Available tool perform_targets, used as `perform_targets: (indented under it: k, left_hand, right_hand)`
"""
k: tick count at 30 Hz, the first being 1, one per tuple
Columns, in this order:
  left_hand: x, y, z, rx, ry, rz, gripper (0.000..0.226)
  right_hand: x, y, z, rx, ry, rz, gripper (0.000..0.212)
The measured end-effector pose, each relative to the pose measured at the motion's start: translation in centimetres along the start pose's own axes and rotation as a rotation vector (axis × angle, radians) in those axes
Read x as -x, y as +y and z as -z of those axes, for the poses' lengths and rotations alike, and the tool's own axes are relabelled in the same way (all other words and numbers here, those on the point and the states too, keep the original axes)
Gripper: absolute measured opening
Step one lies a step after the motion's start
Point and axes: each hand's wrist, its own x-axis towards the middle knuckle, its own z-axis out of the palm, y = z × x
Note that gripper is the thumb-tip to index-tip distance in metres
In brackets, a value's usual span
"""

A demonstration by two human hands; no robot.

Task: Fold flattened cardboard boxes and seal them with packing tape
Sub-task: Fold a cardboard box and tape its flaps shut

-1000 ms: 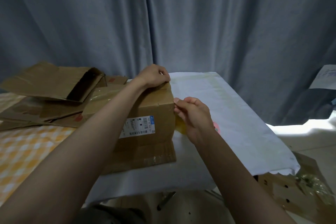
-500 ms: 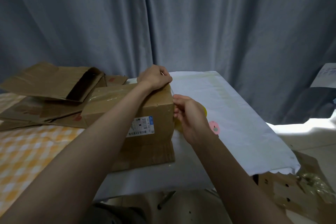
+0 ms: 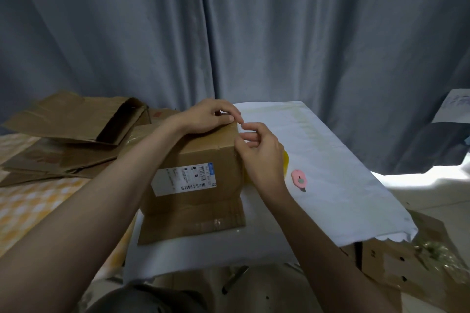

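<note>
left grip (image 3: 208, 115) curled, pressing cardboard box (image 3: 193, 160) top corner | right grip (image 3: 259, 155) loosely curled against box side, holding unclear

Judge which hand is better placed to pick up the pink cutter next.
Right. The right hand is at the box's right side, nearer the pink cutter; the left hand rests on the box top.

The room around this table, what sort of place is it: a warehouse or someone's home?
Probably a home or small makeshift packing spot, not a warehouse. Grey curtains hang close behind, the table wears a white cloth, and flattened cardboard boxes are piled beside one folded box.
</note>
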Motion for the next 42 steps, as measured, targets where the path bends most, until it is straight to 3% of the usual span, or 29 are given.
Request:
perform_targets:
  k: [4,8,15,22,25,29,38,42]
  left_hand:
    - [-0.2,-0.1,-0.9,-0.243,-0.011,-0.063,0.027]
    - [-0.2,-0.6,-1.6,-0.361,0.035,-0.110,0.040]
    - [-0.1,0.1,-2.1,-0.474,0.027,0.003,0.048]
    - [0.2,0.5,-2.0,-0.497,0.036,0.026,0.045]
    - [0.1,0.4,-1.9,-0.446,0.047,-0.033,0.030]
    - [1.0,0.7,-1.9,-0.352,0.045,-0.103,0.033]
    - [0.7,1.0,-2.4,-0.316,0.098,-0.068,0.025]
    - [0.6,0.4,-2.3,-0.383,0.131,0.047,0.030]
  right_hand:
    - [-0.3,0.5,0.0,-0.018,-0.037,-0.078,0.032]
    - [-0.1,1.0,0.0,-0.059,-0.020,-0.079,0.026]
    - [0.5,1.5,-0.1,-0.030,0.063,0.000,0.014]
    - [0.6,2.2,0.1,-0.110,-0.019,0.016,0.016]
    - [0.2,2.5,0.3,-0.169,-0.035,-0.035,0.017]
    - [-0.1,2.6,0.3,-0.205,-0.038,-0.068,0.018]
    - [-0.1,2.9,0.0,-0.131,0.012,-0.039,0.012]
    - [0.0,2.7,0.0,-0.145,-0.019,-0.037,0.015]
